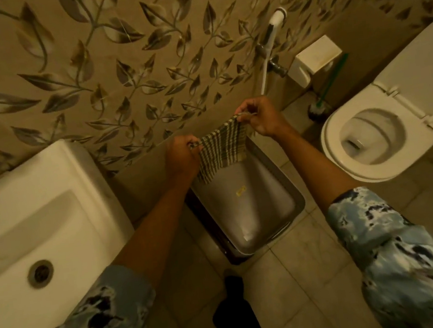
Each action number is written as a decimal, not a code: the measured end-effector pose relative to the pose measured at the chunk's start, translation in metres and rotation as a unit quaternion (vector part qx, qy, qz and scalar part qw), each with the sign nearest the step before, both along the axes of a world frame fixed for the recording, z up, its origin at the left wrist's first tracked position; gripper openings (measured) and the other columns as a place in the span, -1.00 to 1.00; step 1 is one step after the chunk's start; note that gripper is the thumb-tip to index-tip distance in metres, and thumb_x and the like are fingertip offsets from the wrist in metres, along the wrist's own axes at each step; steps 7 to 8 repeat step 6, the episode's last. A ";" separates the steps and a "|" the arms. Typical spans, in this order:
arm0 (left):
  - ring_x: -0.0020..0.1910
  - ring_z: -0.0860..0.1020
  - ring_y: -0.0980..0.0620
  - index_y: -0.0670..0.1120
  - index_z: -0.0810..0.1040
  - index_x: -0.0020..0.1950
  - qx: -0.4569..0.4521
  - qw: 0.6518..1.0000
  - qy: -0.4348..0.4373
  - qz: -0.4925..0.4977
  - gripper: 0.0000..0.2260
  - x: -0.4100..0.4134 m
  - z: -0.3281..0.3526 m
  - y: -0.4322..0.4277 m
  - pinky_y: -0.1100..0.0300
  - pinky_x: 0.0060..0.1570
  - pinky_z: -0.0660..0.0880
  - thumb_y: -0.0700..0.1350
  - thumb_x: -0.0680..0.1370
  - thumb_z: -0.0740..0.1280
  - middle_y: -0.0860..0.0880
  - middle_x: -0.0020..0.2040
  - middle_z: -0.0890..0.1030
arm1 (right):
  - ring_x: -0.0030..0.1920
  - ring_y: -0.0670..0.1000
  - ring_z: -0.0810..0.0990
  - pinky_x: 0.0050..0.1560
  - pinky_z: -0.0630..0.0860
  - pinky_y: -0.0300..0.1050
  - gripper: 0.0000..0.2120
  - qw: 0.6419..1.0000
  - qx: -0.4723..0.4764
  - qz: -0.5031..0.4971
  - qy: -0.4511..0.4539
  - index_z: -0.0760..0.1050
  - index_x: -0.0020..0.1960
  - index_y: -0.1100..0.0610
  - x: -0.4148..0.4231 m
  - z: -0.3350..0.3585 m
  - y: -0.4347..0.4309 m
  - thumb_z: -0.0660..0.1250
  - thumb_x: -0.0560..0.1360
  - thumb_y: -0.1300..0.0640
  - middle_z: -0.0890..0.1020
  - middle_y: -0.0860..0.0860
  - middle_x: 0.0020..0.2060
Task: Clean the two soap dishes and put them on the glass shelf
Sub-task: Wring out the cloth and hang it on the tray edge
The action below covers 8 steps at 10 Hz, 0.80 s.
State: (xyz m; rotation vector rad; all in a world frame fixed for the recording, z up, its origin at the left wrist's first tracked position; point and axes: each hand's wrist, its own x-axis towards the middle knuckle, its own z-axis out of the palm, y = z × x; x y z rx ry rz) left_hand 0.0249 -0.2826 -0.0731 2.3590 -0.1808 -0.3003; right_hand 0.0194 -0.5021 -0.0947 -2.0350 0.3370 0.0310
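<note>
A checked cloth (220,150) hangs stretched between both hands above a metal bin. My left hand (181,156) pinches its lower left corner, and my right hand (260,118) pinches its upper right corner. Both arms reach forward in blue patterned sleeves. No soap dish and no glass shelf appear in this view.
A metal pedal bin (255,213) stands on the tiled floor below the cloth. A white washbasin (29,223) is at the left. At the right an open toilet (368,142), a toilet brush (321,107) and a bidet sprayer (276,20) line the leaf-patterned wall.
</note>
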 end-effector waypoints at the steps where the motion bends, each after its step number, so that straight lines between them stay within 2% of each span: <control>1: -0.27 0.56 -0.11 -0.24 0.60 -0.21 0.011 0.998 -0.058 -0.022 -0.88 -0.016 -0.005 0.000 0.04 -0.29 0.45 -0.26 0.49 0.30 -0.18 -0.27 0.61 | -0.19 -0.05 0.57 -0.06 0.47 -0.15 -0.84 1.000 -0.010 0.003 -0.016 0.61 -0.12 0.12 -0.021 0.000 0.002 0.37 0.43 0.36 0.63 0.06 -0.22; 2: -0.22 0.48 0.04 -0.19 0.65 -0.09 0.010 0.996 -0.085 -0.026 -0.84 -0.053 -0.024 -0.004 0.22 -0.21 0.36 -0.24 0.55 0.26 -0.09 -0.17 0.61 | -0.18 0.09 0.62 -0.10 0.52 -0.09 -0.83 0.999 -0.028 0.015 -0.006 0.64 -0.16 0.23 -0.055 -0.015 0.001 0.34 0.39 0.44 0.69 0.18 -0.20; 3: -0.16 0.48 0.01 -0.14 0.64 -0.11 -0.001 0.999 -0.034 -0.027 -0.84 -0.098 -0.067 -0.010 0.21 -0.10 0.40 -0.24 0.55 0.26 -0.10 -0.14 0.60 | -0.19 0.14 0.66 -0.05 0.56 -0.07 -0.77 0.997 -0.024 0.071 0.016 0.62 -0.26 0.33 -0.098 -0.042 -0.004 0.24 0.31 0.54 0.69 0.27 -0.21; 4: 0.02 0.53 -0.11 -0.16 0.59 0.02 0.104 0.979 0.100 -0.147 -0.84 -0.148 -0.120 -0.012 0.03 0.07 0.45 -0.20 0.57 0.22 -0.18 0.03 0.60 | -0.16 0.15 0.65 -0.04 0.49 -0.16 -0.90 0.972 -0.101 0.166 0.135 0.61 -0.20 0.39 -0.145 -0.088 -0.008 0.30 0.39 0.43 0.67 0.33 -0.18; 5: 0.14 0.53 -0.09 -0.13 0.52 0.14 0.250 0.917 0.137 -0.281 -0.80 -0.196 -0.145 -0.010 0.09 0.13 0.44 -0.16 0.57 0.20 -0.10 0.15 0.57 | -0.03 0.25 0.61 0.04 0.47 -0.02 -0.77 0.910 -0.220 0.226 0.268 0.57 -0.07 0.34 -0.191 -0.126 -0.007 0.21 0.54 0.20 0.63 0.33 -0.08; 6: 0.04 0.59 -0.10 -0.12 0.55 0.05 0.228 0.931 0.142 -0.248 -0.83 -0.226 -0.140 -0.001 0.05 0.03 0.55 -0.19 0.57 0.18 -0.09 0.05 0.60 | -0.08 0.26 0.60 0.00 0.54 0.09 -0.86 0.934 -0.180 0.185 0.249 0.57 -0.10 0.31 -0.215 -0.136 0.002 0.25 0.47 0.28 0.63 0.30 -0.12; 8: 0.04 0.59 -0.10 -0.12 0.55 0.05 0.228 0.931 0.142 -0.248 -0.83 -0.226 -0.140 -0.001 0.05 0.03 0.55 -0.19 0.57 0.18 -0.09 0.05 0.60 | -0.08 0.26 0.60 0.00 0.54 0.09 -0.86 0.934 -0.180 0.185 0.249 0.57 -0.10 0.31 -0.215 -0.136 0.002 0.25 0.47 0.28 0.63 0.30 -0.12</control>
